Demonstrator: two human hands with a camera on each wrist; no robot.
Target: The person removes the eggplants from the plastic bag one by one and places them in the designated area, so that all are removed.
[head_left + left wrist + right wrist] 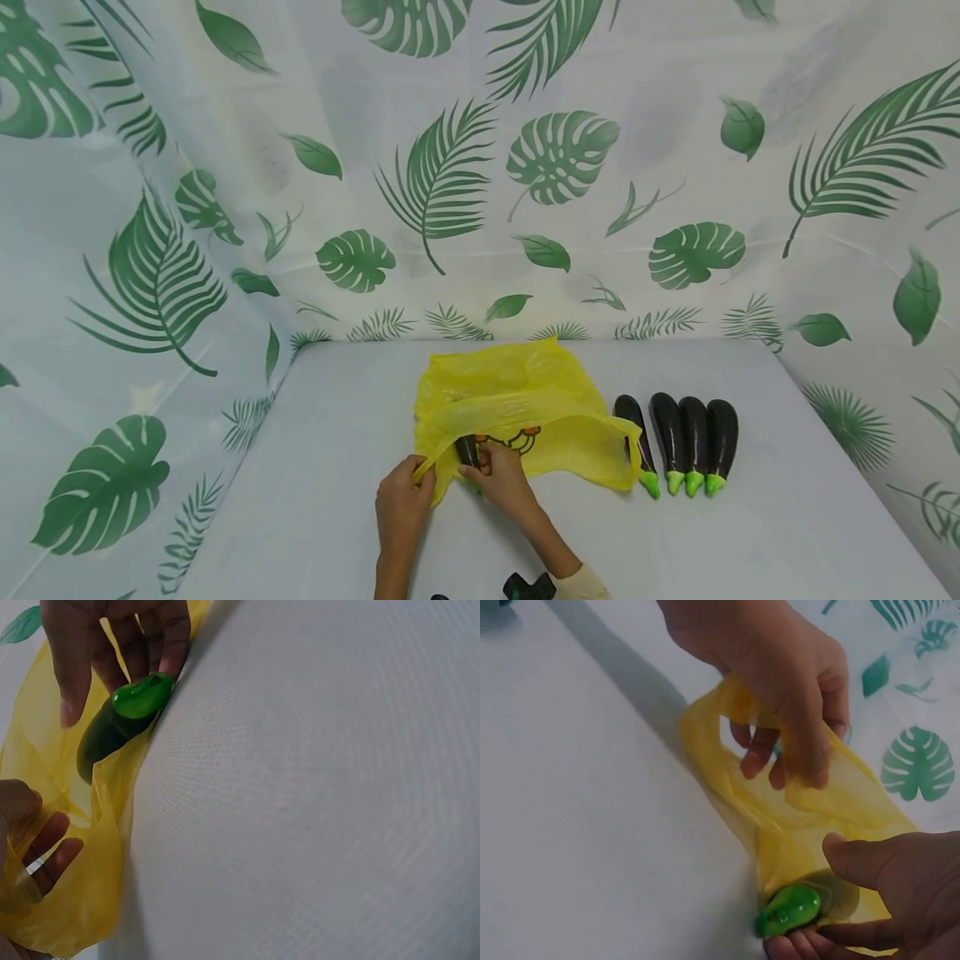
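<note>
A yellow plastic bag [517, 400] lies on the white table with its mouth toward me. My left hand [402, 504] holds the left side of that mouth, the film caught between thumb and fingers in the right wrist view. In the opening lies a dark eggplant [467, 450], its green stem end [142, 696] facing out. My right hand [508, 483] is beside this eggplant. Its fingers [810, 943] touch near the stem end, while the thumb [851, 855] stands apart. The bag hides the eggplant's far end.
Three eggplants [694, 442] stand in a row to the right of the bag. Another eggplant [648, 454] lies partly behind the bag's right edge. A black object [528, 586] shows at the bottom edge. Leaf-print sheeting [555, 158] surrounds the table.
</note>
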